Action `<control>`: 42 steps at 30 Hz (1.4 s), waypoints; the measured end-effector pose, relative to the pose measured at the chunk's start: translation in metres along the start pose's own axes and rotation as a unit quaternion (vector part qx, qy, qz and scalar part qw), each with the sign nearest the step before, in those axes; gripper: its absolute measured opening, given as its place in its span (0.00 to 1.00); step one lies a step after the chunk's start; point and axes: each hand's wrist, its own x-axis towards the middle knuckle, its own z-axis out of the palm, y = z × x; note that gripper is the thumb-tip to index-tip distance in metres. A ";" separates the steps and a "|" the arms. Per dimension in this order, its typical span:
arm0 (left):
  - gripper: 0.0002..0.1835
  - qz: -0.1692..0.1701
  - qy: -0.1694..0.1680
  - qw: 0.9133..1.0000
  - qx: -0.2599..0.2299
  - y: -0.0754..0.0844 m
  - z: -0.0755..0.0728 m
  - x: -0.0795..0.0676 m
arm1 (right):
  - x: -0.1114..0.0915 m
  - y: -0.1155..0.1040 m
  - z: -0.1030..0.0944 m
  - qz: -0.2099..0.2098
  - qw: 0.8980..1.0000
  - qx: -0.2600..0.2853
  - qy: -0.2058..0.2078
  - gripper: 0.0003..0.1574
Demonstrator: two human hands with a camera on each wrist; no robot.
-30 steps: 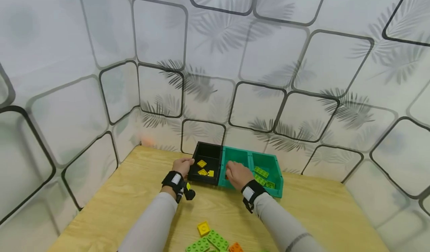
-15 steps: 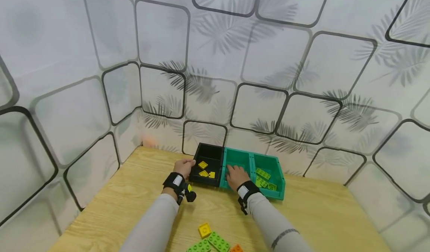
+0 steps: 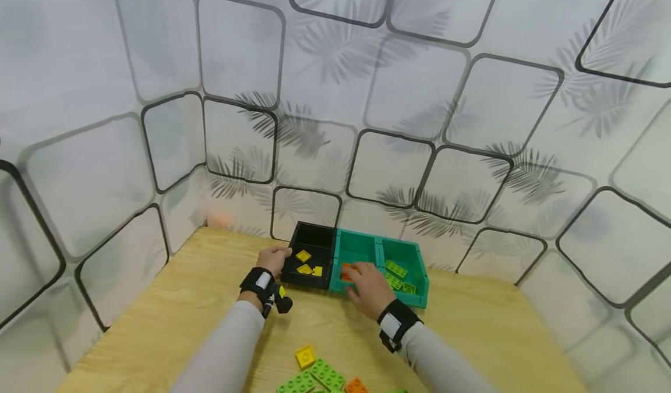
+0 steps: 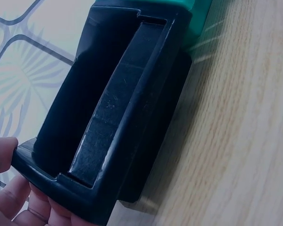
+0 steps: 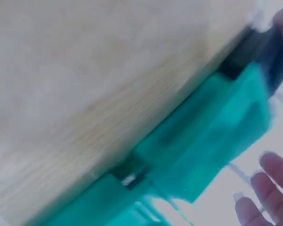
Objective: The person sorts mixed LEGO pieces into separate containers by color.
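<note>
My left hand grips the left rim of a black bin; the left wrist view has its thumb above the rim and the fingers curled under it. Inside that bin lie several yellow toy bricks. My right hand is over the front part of the middle teal bin, beside orange toy bricks that it partly covers. In the blurred right wrist view, its fingers are loosely extended and hold nothing.
A second teal bin joins on the right, with several lime-green bricks in it. On the wooden table, near me, lie a yellow brick, green bricks and an orange brick. Patterned curtains stand behind.
My right hand, earlier curled and then spread deep in the middle bin, has drawn back toward its front, and orange bricks show there. The left hand keeps its grip. The head view has shifted slightly.
</note>
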 end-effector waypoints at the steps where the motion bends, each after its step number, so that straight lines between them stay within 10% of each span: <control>1: 0.20 -0.002 -0.004 1.000 0.002 -0.001 0.000 0.000 | -0.008 -0.004 -0.005 -0.012 1.000 0.013 -0.003 0.20; 9: 0.20 0.001 -0.018 1.000 0.010 0.000 0.004 0.002 | -0.064 -0.039 -0.040 -0.030 0.963 0.125 -0.238 0.19; 21: 0.19 0.007 -0.015 1.000 0.002 0.005 -0.003 0.000 | -0.087 -0.065 -0.042 -0.028 0.927 0.118 -0.355 0.28; 33: 0.19 0.000 -0.006 1.000 0.000 -0.005 0.000 0.005 | -0.070 -0.047 -0.037 0.031 0.921 0.278 -0.271 0.16; 39: 0.19 0.001 -0.004 1.000 -0.005 -0.001 0.000 0.000 | -0.065 -0.042 -0.026 0.075 0.894 0.365 -0.249 0.16; 42: 0.19 0.003 0.001 1.000 -0.005 0.000 0.001 -0.003 | -0.060 -0.038 -0.021 0.096 0.909 0.338 -0.226 0.11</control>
